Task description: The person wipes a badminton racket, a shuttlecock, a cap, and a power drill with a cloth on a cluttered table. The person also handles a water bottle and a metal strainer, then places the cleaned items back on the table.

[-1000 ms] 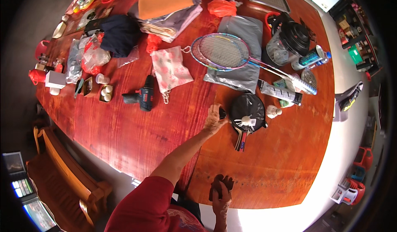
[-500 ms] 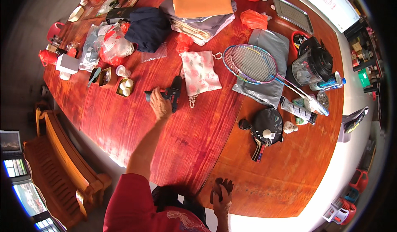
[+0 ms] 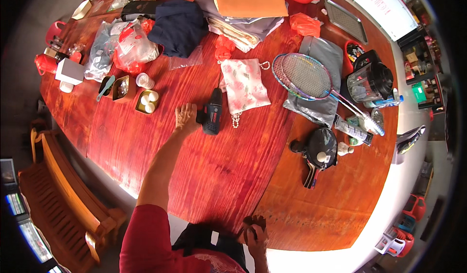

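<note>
A black cordless drill [image 3: 212, 113] with red markings lies on its side on the red-brown wooden table. My left hand [image 3: 186, 117] rests right beside it at the handle side, fingers stretched out and nothing visible in them. Close to the drill lies a white pouch with pink flowers [image 3: 244, 84], a beaded strap [image 3: 236, 120] showing at its lower edge. At the table's near edge, in front of my body, my right hand [image 3: 256, 239] is closed on a dark brown or black object [image 3: 254, 220] whose kind I cannot make out.
Left of the drill stand a tin with white balls [image 3: 147, 101] and a clear cup [image 3: 145, 81]. Badminton rackets [image 3: 302, 76] lie on a grey bag [image 3: 323, 54], near a blender [image 3: 368, 81] and a round black case [image 3: 322, 146]. Folded cloths [image 3: 233, 29] and bags are farther back.
My left hand has let go of the drill and slid a little to its left, fingers straightened. My right hand has shifted slightly left with the dark object. The view has moved a little.
</note>
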Tool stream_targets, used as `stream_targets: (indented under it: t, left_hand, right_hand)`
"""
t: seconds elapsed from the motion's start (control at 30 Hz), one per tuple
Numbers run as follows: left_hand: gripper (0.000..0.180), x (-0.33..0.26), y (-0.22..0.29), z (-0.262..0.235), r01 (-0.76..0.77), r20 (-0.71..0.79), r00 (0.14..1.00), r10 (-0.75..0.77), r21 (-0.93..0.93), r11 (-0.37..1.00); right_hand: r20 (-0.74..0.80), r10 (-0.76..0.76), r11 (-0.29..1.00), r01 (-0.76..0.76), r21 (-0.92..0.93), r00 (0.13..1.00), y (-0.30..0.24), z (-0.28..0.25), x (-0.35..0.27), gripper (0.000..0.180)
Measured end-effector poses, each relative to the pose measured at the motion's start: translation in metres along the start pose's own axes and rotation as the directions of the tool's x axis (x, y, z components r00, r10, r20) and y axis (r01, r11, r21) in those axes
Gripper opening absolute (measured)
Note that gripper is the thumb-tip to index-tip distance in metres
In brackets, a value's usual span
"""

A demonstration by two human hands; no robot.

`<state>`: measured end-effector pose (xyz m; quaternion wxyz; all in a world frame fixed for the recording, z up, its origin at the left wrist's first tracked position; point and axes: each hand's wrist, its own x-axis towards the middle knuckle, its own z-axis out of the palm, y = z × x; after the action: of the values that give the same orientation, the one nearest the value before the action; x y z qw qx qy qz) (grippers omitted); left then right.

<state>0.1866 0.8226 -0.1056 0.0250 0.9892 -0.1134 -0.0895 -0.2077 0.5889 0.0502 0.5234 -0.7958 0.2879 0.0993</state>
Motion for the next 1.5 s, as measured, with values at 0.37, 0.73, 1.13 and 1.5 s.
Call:
stream_targets:
  t: [0.37,0.73,1.13,1.5]
  left_hand:
    - [0.044,-0.135,-0.009,-0.021,-0.166,-0.213,0.974,0.077,-0.437,0.884]
    - [0.041,-0.279,0.086,-0.131,-0.350,-0.381,0.921,0.087,-0.705,0.617]
    - [0.044,-0.300,0.061,-0.222,-0.636,-0.625,0.726,0.287,-0.451,0.626]
    - [0.048,-0.316,0.059,-0.226,-0.637,-0.556,0.749,0.361,-0.452,0.624]
  right_hand:
    - [-0.153,-0.430,0.902,0.430,-0.037,0.890,-0.082,-0.038,0.031,0.019]
    - [-0.178,-0.694,0.719,0.657,-0.226,0.698,-0.180,0.031,-0.013,0.023]
    - [-0.239,-0.772,0.624,0.775,-0.106,0.589,-0.259,-0.002,-0.035,0.018]
    - [-0.208,-0.589,0.666,0.615,0.422,0.781,-0.257,-0.010,0.005,0.014]
